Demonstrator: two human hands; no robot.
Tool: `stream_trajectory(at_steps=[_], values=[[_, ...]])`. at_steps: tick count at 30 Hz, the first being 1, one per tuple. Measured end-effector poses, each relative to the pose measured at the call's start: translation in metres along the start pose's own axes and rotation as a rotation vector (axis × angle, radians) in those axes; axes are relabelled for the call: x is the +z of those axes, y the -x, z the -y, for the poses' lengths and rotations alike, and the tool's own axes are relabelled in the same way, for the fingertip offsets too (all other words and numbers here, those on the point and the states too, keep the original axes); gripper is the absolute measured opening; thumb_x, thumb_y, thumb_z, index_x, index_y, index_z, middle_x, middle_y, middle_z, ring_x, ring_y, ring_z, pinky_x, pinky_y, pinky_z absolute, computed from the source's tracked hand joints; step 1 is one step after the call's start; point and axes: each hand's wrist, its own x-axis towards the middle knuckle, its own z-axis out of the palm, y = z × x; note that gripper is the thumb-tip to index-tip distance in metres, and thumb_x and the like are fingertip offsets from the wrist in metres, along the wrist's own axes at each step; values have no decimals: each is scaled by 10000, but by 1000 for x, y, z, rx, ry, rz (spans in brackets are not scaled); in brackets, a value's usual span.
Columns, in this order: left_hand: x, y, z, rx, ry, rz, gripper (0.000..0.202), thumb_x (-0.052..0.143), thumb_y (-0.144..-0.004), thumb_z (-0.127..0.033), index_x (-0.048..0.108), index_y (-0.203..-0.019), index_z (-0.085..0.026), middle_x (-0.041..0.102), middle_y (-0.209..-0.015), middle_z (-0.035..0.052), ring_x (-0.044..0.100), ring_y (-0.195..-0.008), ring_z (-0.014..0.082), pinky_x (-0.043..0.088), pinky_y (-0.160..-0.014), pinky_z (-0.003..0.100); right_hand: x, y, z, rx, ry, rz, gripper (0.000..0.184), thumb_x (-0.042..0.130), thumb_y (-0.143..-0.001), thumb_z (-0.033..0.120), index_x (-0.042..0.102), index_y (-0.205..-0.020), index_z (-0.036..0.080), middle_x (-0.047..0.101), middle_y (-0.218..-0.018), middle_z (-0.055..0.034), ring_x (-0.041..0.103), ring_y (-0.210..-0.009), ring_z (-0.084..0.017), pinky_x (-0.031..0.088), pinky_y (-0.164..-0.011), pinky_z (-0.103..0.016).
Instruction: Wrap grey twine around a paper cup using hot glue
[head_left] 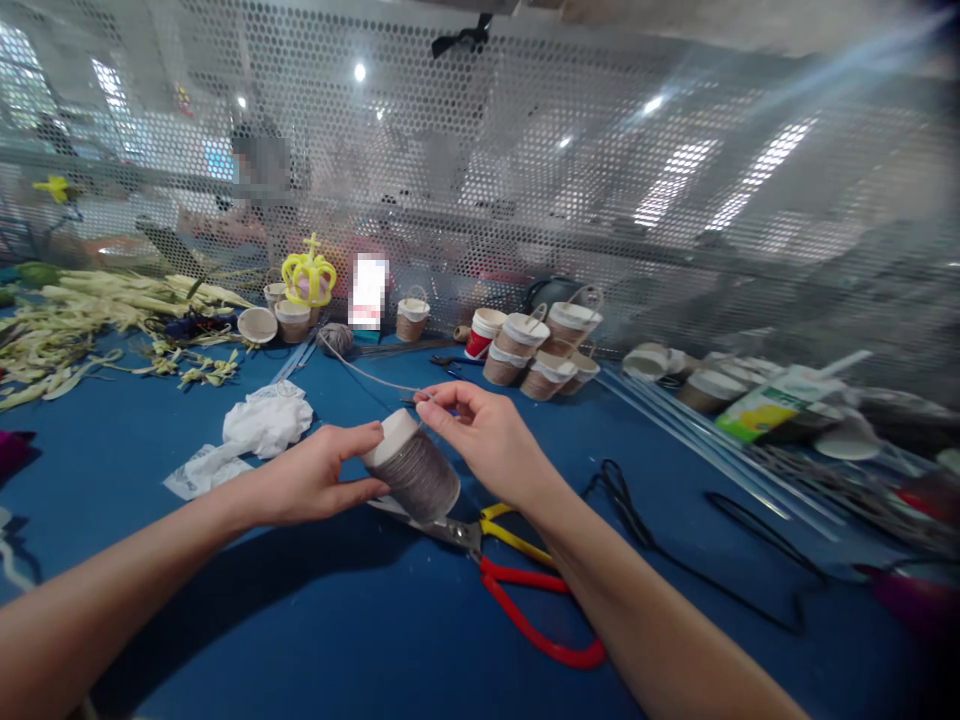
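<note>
In my left hand is a paper cup, tilted, its side wound with grey-brown cord and a white band left bare at one end. My right hand pinches the cord close to that white end. From there the cord runs back to a grey ball of yarn on the table. Beneath the cup and my right wrist lie large scissors with one red and one yellow handle, blades partly hidden by the cup.
Several cord-wrapped cups with handles stand at the back. A crumpled white plastic bag lies left. Pale dried husks fill the far left; clear rods and black cord lie right. A perforated metal panel borders the blue table.
</note>
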Motion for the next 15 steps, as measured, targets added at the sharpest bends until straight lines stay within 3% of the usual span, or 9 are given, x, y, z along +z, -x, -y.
stream_trajectory(at_steps=[15], values=[[-1,2,-2,89,11,-3,103,502,-789,-209,552,-828,-128,600,-891,46,551,-882,171,401,-844,254,2,0,-10,65,-9,55,193,541,-764,328,551,-742,137,599,-741,-45,548,-681,-137,443,-648,-281]])
